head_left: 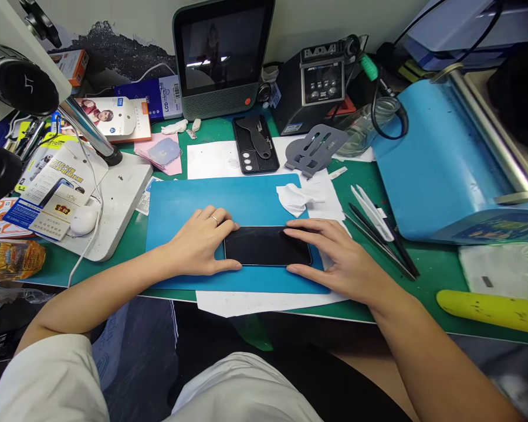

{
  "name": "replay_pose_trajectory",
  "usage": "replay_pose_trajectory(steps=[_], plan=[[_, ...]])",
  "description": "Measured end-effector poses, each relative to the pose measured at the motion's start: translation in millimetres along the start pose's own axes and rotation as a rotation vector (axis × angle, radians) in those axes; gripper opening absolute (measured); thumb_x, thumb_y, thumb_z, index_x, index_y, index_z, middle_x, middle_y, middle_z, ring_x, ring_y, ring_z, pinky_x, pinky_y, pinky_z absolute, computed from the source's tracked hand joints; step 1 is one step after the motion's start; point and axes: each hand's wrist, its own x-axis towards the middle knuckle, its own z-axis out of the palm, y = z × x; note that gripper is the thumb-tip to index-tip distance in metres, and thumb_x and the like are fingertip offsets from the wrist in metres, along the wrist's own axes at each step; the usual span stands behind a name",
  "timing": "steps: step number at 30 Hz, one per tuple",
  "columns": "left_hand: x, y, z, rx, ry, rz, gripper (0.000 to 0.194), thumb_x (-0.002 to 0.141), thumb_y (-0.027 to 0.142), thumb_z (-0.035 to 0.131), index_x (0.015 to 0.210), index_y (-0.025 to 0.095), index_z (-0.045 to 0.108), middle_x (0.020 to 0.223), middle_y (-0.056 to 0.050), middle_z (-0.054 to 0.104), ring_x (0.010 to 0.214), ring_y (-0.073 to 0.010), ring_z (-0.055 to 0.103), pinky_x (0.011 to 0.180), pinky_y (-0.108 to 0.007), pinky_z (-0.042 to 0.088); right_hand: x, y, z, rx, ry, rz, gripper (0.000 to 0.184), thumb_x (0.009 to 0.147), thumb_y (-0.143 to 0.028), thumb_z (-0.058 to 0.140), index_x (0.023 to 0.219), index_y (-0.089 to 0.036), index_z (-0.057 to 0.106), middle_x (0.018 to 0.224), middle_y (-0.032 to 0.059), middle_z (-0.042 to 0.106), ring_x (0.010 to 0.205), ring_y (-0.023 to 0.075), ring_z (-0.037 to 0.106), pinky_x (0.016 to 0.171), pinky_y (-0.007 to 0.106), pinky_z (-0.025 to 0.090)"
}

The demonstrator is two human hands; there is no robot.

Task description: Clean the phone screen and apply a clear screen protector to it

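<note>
item: my left hand (209,243), fingers bent, thumb and fingertips pinching the phone's (268,246) left end. item: my right hand (341,258), thumb and fingers spread around its right end. item: my two bare forearms, angled inward toward it.

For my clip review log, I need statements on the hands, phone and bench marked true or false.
1. The left hand and right hand both touch the phone. True.
2. The phone's screen is lit. False: it is dark.
3. The ring is on the right hand. False: it is on the left.
4. The slim tools lie right of the blue mat. True.
5. The phone stands upright. False: it lies flat.
</note>
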Motion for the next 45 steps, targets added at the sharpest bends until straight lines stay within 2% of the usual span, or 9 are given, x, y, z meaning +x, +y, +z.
replay_pose_trajectory(steps=[8, 21, 34, 45], plan=[[-0.2, 0.5, -0.8, -0.011, -0.009, -0.008, 0.068, 0.087, 0.065, 0.075, 0.132, 0.016, 0.060, 0.126, -0.016, 0.061, 0.109, -0.0332, 0.055, 0.096, -0.049, 0.047, 0.4, -0.1, -1.0, 0.018, -0.027, 0.061, 0.057, 0.097, -0.053, 0.066, 0.151, -0.038, 0.054, 0.145, 0.0089, 0.064, 0.132, 0.0367, 0.060, 0.109, 0.058, 0.053], [0.5, -1.2, -1.9, 0.000, 0.005, 0.001, 0.068, 0.088, 0.064, 0.075, 0.131, 0.013, 0.060, 0.124, -0.016, 0.062, 0.108, -0.0329, 0.055, 0.093, -0.049, 0.048, 3.2, 0.0, -1.2, 0.050, -0.011, 0.052, 0.064, 0.096, -0.053, 0.068, 0.155, -0.036, 0.050, 0.145, 0.0102, 0.063, 0.134, 0.0341, 0.059, 0.109, 0.054, 0.054], [1.2, -0.3, -1.8, 0.004, 0.005, -0.008, 0.066, 0.088, 0.063, 0.074, 0.131, 0.016, 0.060, 0.124, -0.015, 0.062, 0.108, -0.0331, 0.055, 0.092, -0.049, 0.047, 2.9, 0.1, -1.0, 0.053, -0.011, 0.062, 0.067, 0.096, -0.053, 0.068, 0.158, -0.037, 0.047, 0.145, 0.0101, 0.064, 0.134, 0.0349, 0.060, 0.110, 0.055, 0.054], [1.6, -0.2, -2.0, 0.000, 0.005, -0.010, 0.067, 0.088, 0.063, 0.075, 0.131, 0.014, 0.060, 0.124, -0.016, 0.063, 0.107, -0.0325, 0.055, 0.092, -0.049, 0.047, 3.7, -1.1, -1.0, 0.056, -0.016, 0.070, 0.064, 0.096, -0.053, 0.068, 0.155, -0.035, 0.051, 0.143, 0.0112, 0.065, 0.132, 0.0355, 0.060, 0.109, 0.057, 0.054]])
